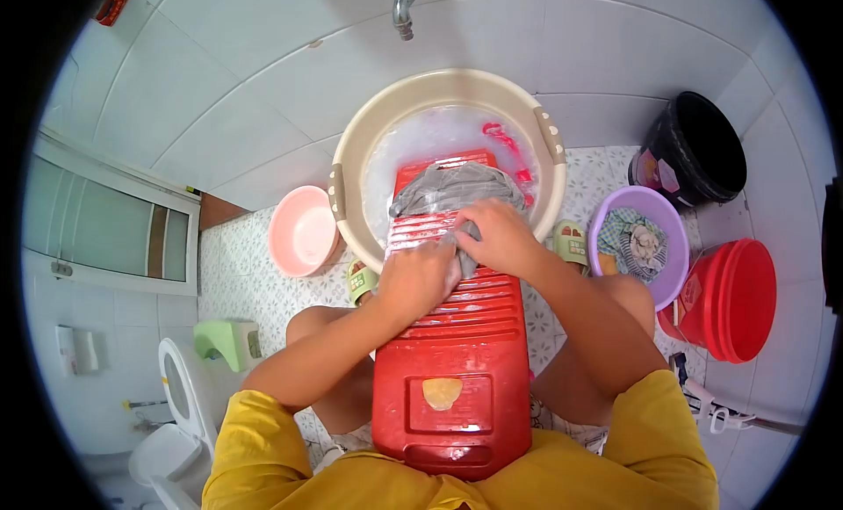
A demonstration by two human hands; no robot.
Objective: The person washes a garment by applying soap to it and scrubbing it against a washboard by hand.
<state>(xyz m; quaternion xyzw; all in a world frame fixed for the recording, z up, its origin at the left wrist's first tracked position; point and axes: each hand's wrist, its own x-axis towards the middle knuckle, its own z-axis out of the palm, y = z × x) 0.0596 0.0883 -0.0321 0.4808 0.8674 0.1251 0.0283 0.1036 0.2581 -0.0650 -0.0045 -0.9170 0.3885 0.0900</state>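
1. Cloth (452, 188): grey, wet, bunched on the upper ridges of the red board (457, 347), inside the basin (362, 123). Bulk lies beyond both hands; long axis crosswise to the board; a narrow end trails back between them.
2. Left hand (411, 280): fingers curled closed over the trailing end, against the ridges.
3. Right hand (497, 234): thumb and fingers nearly closed, pinching the same end; nearer to the bulk.
4. Soap (442, 392): in the board's recess, nearer the body than either hand.
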